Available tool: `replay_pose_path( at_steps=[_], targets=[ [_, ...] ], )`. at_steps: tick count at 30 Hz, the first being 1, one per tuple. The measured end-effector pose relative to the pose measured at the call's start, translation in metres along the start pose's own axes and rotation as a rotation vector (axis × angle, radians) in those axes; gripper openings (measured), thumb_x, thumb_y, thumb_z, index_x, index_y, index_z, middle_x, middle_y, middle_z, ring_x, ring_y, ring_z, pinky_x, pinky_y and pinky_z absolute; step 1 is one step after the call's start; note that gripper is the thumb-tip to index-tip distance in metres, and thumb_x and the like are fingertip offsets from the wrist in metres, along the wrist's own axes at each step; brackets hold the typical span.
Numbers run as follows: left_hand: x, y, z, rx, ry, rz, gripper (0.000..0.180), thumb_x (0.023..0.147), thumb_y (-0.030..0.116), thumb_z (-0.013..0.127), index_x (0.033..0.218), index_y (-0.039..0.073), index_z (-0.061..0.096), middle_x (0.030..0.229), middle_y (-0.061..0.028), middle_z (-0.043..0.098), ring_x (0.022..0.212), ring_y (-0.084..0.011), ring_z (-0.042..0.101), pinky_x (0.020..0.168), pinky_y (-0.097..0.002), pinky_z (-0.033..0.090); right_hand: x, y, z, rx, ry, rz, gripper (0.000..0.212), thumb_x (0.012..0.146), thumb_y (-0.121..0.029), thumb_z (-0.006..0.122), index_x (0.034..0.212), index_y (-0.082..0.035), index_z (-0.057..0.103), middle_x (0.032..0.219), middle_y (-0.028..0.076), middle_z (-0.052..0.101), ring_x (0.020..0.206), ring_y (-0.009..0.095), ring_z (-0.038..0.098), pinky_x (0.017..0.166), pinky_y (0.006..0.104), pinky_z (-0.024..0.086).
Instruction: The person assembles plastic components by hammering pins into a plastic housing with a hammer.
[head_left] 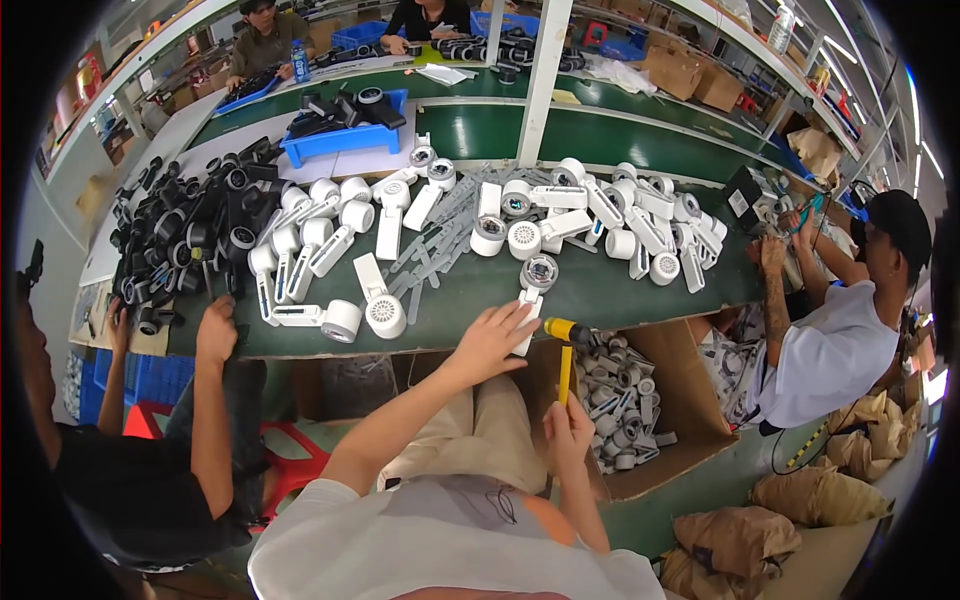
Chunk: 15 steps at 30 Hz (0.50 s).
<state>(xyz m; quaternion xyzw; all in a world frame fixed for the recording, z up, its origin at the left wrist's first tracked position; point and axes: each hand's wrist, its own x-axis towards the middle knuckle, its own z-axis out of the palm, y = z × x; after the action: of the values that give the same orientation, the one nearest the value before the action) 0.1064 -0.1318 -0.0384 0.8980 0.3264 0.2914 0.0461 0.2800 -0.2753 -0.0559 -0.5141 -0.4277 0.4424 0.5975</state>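
Note:
My left hand (490, 342) lies over the handle of a white handheld fan (538, 275) at the table's front edge, fingers holding it down. The fan's round head points away from me, its inside parts exposed. In my right hand (568, 432) is a mallet (567, 331), gripped by its yellow handle, its yellow-and-black head close beside the fan's handle. Several white fans (385, 310) lie left of my hands, and another pile of white fans (640, 215) is to the right. Grey flat strips (435, 245) are scattered between them.
Below the table's edge, a cardboard box (690, 400) holds white fan parts. Black fans (190, 225) are heaped at left, behind them a blue bin (345, 140). Co-workers sit at left, right (825, 320) and across the table. Brown sacks (740, 545) lie on the floor.

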Motion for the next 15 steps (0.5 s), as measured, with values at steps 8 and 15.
replay_pose_path(
  at_steps=[8,15],
  targets=[
    [-0.021,-0.014,-0.022,-0.165,0.494,-0.219,0.036,0.067,0.008,0.078,0.099,-0.002,0.065,0.085,-0.0131,0.064,0.08,-0.0294,0.06,0.068,-0.038,0.05,-0.009,-0.002,-0.005,0.051,0.062,0.038,0.025,0.094,-0.005,0.05,0.117,0.003,0.056,0.066,-0.002,0.052,0.05,0.002,0.041,0.044,0.0174,0.033],
    [-0.046,-0.044,-0.03,-0.291,0.311,-0.436,0.028,0.075,0.011,0.073,0.1,0.001,0.064,0.09,-0.0156,0.064,0.085,-0.0341,0.06,0.074,-0.0401,0.049,-0.005,0.006,-0.003,0.084,0.035,0.066,0.028,0.093,-0.005,0.05,0.12,0.002,0.056,0.068,-0.001,0.053,0.05,0.003,0.041,0.043,0.0166,0.031]
  ],
)
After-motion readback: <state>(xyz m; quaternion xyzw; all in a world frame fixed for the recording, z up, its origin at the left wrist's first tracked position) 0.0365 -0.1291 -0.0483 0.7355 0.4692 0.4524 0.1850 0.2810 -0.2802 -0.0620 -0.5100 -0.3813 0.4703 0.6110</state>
